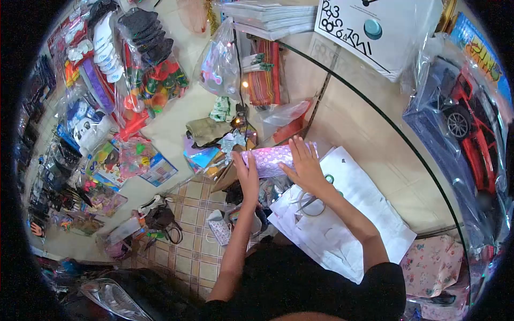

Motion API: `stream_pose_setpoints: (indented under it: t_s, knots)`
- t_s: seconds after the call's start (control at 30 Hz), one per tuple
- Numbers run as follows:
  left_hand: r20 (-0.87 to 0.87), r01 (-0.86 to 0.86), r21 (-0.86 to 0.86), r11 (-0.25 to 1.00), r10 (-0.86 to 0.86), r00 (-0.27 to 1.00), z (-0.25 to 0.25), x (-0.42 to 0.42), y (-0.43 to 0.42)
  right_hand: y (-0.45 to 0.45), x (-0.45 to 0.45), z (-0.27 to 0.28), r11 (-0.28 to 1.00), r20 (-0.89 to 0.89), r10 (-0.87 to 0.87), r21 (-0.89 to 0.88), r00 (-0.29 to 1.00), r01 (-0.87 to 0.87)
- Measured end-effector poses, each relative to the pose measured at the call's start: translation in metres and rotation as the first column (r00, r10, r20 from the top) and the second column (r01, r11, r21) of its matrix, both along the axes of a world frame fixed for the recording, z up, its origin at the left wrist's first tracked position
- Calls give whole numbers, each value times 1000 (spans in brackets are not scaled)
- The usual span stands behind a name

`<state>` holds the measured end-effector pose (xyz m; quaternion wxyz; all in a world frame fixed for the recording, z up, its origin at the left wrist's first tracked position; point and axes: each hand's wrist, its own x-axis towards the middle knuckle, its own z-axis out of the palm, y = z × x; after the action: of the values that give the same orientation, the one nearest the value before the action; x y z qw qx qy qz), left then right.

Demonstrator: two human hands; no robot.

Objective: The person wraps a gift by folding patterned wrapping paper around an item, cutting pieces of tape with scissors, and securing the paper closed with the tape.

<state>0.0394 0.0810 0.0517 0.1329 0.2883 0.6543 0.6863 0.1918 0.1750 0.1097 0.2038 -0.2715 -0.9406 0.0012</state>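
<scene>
A pink-and-purple parcel in shiny patterned wrap [272, 159] lies lengthwise between my two hands. At its left end, my left hand [246, 177] is closed against the edge, with the thumb along the near side. My right hand [306, 165] presses on the right end, its fingers stretched over the top and its thumb at the near edge. Beneath my right forearm are large white paper sheets [356, 214]. A thin ring-shaped thing [310, 206] and small green rings [329, 178] lie on the paper; I cannot make out their kind.
A dark curved glass edge [396, 125] runs along the right. To the left hang bagged toys [160, 85] and dark goods [144, 32]. A boxed red toy car [476, 144] stands far right, below a white clock [369, 35]. Tiled floor [187, 251] shows below.
</scene>
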Motion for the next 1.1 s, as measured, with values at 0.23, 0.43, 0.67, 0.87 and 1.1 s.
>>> stream_pose_setpoints:
  t_s: [0.23, 0.43, 0.67, 0.87, 1.1]
  knots:
    - [111, -54, 112, 992, 41, 993, 3, 6, 7, 0, -9, -8, 996, -42, -17, 84, 999, 20]
    - [245, 4, 175, 984, -47, 968, -13, 2, 9, 1, -7, -10, 996, -91, 13, 86, 996, -5]
    - [93, 96, 112, 989, -106, 990, -7, 2, -3, 3, -10, -9, 999, -65, -32, 37, 997, 34]
    - [2, 107, 141, 984, -108, 994, -5, 3, -4, 25, -49, 25, 754, -288, 472, -358, 833, -551]
    - [2, 106, 95, 990, -106, 994, 2, 11, -13, 46, -110, 31, 368, -234, 754, -623, 613, -690]
